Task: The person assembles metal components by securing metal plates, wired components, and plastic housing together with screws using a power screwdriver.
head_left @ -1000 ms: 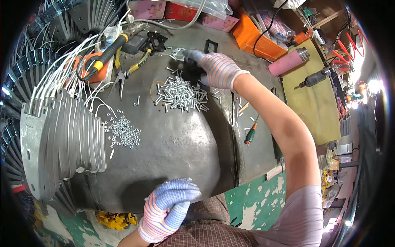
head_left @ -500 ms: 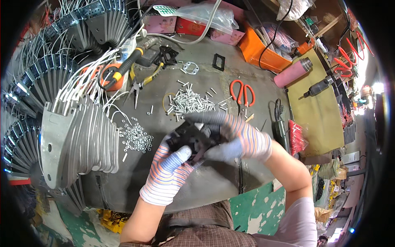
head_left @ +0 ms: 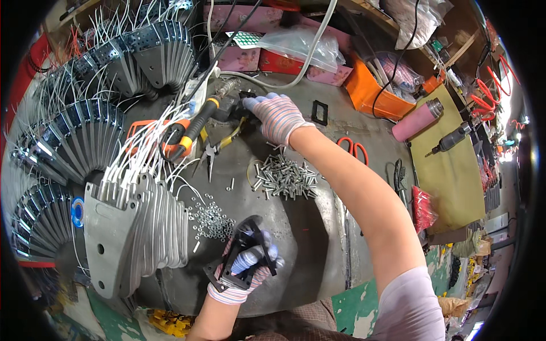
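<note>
My left hand (head_left: 250, 273), in a striped knit glove, grips a black plastic frame (head_left: 245, 238) low over the near edge of the bench. Stretched far forward, my right hand (head_left: 278, 118) has its gloved fingers closed at a black plastic bracket (head_left: 247, 94); part of that piece is hidden by the fingers. Between the hands lie a heap of silver screws (head_left: 287, 177) and a spread of small nuts (head_left: 213, 220). Left of the right hand are yellow-handled pliers (head_left: 210, 154) and a black, yellow-banded handled tool (head_left: 199, 124).
A stack of grey metal plates with white wires (head_left: 114, 244) stands at left, before fanned rows of similar parts (head_left: 85, 136). Red-handled scissors (head_left: 355, 149) lie partly under my right forearm. A black rectangular frame (head_left: 319, 112), orange bin (head_left: 375, 94), pink bottle (head_left: 418, 119) and power driver (head_left: 449, 139) sit beyond.
My hands have come apart. The right one has moved forward to the black parts at the back; the left has lowered toward me, keeping the black frame. The view has shifted.
</note>
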Available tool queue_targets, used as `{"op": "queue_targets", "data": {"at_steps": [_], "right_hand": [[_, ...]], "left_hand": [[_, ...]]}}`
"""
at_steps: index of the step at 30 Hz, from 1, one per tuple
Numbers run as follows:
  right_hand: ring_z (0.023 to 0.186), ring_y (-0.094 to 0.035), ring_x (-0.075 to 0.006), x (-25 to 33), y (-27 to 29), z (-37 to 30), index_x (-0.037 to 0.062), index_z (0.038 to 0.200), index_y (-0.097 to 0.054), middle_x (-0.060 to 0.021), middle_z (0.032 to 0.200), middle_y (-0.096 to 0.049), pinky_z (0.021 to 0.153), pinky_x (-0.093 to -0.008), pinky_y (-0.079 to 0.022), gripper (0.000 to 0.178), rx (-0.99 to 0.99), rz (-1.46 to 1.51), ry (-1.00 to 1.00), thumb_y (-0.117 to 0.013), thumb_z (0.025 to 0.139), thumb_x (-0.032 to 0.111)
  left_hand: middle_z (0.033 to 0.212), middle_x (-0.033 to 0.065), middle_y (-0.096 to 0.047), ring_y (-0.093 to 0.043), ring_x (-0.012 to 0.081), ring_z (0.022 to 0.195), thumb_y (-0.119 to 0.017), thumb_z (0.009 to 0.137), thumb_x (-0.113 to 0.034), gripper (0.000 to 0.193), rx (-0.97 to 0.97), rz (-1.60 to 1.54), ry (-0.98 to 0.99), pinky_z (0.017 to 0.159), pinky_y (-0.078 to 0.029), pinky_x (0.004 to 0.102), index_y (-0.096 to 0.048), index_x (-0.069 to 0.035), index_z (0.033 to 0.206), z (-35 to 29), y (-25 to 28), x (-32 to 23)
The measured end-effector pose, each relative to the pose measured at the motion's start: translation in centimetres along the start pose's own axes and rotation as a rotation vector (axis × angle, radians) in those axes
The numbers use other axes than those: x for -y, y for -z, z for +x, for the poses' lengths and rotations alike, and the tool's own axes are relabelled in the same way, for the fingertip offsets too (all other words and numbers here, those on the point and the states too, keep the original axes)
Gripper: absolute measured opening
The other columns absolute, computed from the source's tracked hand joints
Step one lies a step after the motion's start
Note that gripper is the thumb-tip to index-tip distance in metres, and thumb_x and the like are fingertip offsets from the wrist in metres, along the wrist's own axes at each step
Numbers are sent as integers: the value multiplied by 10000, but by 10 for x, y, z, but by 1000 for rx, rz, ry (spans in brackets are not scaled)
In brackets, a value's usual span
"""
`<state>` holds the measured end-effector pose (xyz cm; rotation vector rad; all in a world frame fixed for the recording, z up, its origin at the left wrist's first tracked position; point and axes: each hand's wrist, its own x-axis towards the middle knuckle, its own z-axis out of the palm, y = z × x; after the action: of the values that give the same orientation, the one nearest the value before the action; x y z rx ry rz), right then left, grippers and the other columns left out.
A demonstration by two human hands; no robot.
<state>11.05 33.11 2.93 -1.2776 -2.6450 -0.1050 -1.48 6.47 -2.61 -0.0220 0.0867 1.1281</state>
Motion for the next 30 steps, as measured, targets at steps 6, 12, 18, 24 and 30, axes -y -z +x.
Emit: {"op": "queue_targets", "data": {"at_steps": [6,12,18,24,30], "right_hand": [[913,-627,-357,-6,11,19,96,1165,-569,-150,981,-656,787,-435,-501,433,292,-88,46,-628,736,118],[894,-600,-99,12,65,-64,-1,1203,-569,-65,995,-654,802,-239,-482,449,147,1394,-295,-615,769,105],[1008,-619,-190,70,86,-167,26,1241,-568,-85,1121,-644,868,-331,-485,473,601,1368,-266,-713,827,203],[941,-611,-376,30,86,-125,36,1067,-620,-199,992,-641,815,-419,-497,349,95,586,-118,-625,850,309],[897,-646,-340,-93,15,-75,105,1078,-616,-134,954,-676,807,-439,-507,309,175,-305,-393,-600,769,111]], "left_hand": [[1157,124,-576,-566,301,1056,-614,877,-120,427,360,-90,35,893,-460,491,-514,-96,1292,10,11,1],[1346,175,-470,-471,334,1226,-523,917,-83,507,-30,-94,-84,1062,-305,601,-365,-124,1397,9,9,-2],[1237,163,-541,-583,299,1111,-550,844,83,589,-259,-9,26,907,-517,514,-381,-107,1376,14,24,1],[1113,185,-601,-635,326,972,-588,894,-102,424,91,-145,-32,835,-523,517,-480,-90,1304,-1,39,6],[1285,212,-508,-557,369,1066,-520,941,-306,440,103,-139,124,860,-508,498,-469,-99,1326,10,2,3]]}}
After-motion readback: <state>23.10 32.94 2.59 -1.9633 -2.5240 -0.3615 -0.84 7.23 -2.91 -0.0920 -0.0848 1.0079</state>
